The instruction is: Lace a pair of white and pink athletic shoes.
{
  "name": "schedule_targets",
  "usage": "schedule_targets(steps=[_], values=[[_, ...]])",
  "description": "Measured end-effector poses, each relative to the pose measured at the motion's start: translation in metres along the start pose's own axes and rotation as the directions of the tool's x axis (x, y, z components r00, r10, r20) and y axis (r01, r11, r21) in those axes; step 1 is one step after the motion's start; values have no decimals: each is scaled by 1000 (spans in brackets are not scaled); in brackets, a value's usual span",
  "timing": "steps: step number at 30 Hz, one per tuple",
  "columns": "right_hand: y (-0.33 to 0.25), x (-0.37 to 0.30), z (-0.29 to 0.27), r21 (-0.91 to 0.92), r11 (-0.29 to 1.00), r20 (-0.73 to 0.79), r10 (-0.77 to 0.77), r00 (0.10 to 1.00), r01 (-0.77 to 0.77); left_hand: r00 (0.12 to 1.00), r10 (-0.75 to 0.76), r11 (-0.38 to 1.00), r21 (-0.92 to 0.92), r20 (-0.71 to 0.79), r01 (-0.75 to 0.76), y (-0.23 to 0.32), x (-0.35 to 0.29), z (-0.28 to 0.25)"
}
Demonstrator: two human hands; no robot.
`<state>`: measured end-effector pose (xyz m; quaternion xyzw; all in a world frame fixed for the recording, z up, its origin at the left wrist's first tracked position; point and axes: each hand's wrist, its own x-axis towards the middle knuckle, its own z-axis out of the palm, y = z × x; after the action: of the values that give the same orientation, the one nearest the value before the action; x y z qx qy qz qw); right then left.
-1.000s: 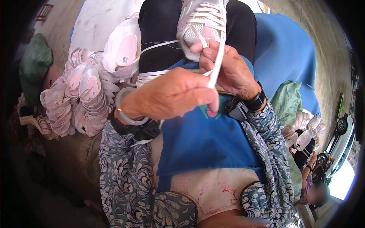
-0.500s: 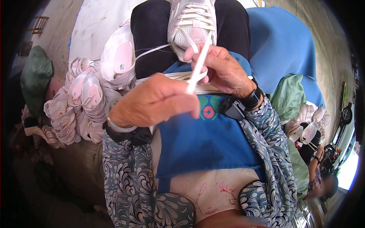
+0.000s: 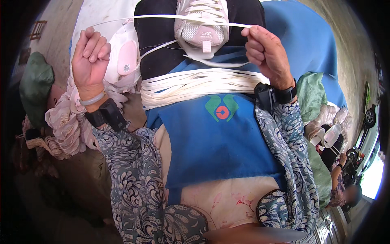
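A pale pink and white sneaker (image 3: 203, 30) lies between my knees, its laces criss-crossed up the front and its tongue toward me. White shoelace (image 3: 162, 16) stretches nearly straight across it. My left hand (image 3: 90, 61) is closed at the lace's left end, out to the left. On the right, my right hand (image 3: 268, 55) pinches the other side of the lace between thumb and forefinger. A loose lace end (image 3: 219, 64) hangs below the tongue toward my right hand. Across my blue apron (image 3: 219, 150) lies a bundle of white shoelaces (image 3: 203, 84).
Pink and white shoes (image 3: 65, 126) are piled at my left, one with its pink insole (image 3: 128, 57) showing. A green sack (image 3: 312, 95) and more shoes (image 3: 331, 132) are at my right. Farther right a person (image 3: 337, 183) is near a motorbike.
My hands have moved apart, the left out to the left and the right to the right. The lace that was between them near the tongue is now drawn out across the shoe.
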<state>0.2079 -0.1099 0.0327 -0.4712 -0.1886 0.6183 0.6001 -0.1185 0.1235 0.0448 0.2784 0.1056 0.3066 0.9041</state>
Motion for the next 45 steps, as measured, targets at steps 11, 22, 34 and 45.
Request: schedule_targets(steps=[11,22,34,45], values=[[-13,21,10,98,976,80,-201,976,193,997,-6,968,251,-80,26,-44,21,21],[-7,-8,4,-837,24,450,-537,714,546,966,-103,774,591,-239,229,-87,22,41],[13,3,-8,-872,-177,486,-419,767,456,999,-22,390,919,-45,50,-122,48,69],[5,-4,-14,-902,-205,430,-526,734,381,947,321,22,1000,-5,-2,-87,32,48]])
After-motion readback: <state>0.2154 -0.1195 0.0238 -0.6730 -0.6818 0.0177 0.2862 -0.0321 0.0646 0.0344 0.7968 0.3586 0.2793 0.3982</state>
